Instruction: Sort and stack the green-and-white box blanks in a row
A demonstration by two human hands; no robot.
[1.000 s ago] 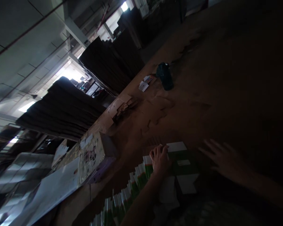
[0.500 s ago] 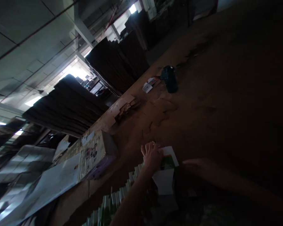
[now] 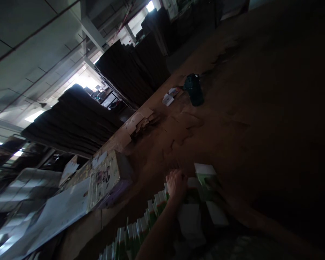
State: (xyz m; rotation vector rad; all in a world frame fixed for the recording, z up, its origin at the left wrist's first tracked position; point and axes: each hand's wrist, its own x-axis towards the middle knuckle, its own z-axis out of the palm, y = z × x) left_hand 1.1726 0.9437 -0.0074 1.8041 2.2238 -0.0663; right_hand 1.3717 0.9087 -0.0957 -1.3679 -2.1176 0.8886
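Note:
My left hand (image 3: pixel 176 183), its fingers curled in, rests at the far end of a row of standing white-and-green folded cartons (image 3: pixel 148 211). Whatever is inside those fingers is hidden. Just right of it lies a carton piece with a white flap (image 3: pixel 191 216). My right hand (image 3: pixel 219 191), dark and smeared, is at a separate white-and-green carton (image 3: pixel 206 173), which is tilted with a white flap at each end. The fingers seem to be closed on its right side.
A green jug (image 3: pixel 194 90) stands farther back on the brown table (image 3: pixel 233 119), beside small printed papers (image 3: pixel 168 99). Cardboard pieces (image 3: pixel 141 122) lie along the left edge. A wrapped printed bundle (image 3: pixel 105 180) sits at left. Tall dark stacks (image 3: pixel 73 121) rise behind.
My right hand, apart from the cartons before, has moved left to a white-and-green carton, which now stands separate from the one beside my left hand. My left fingers have curled in.

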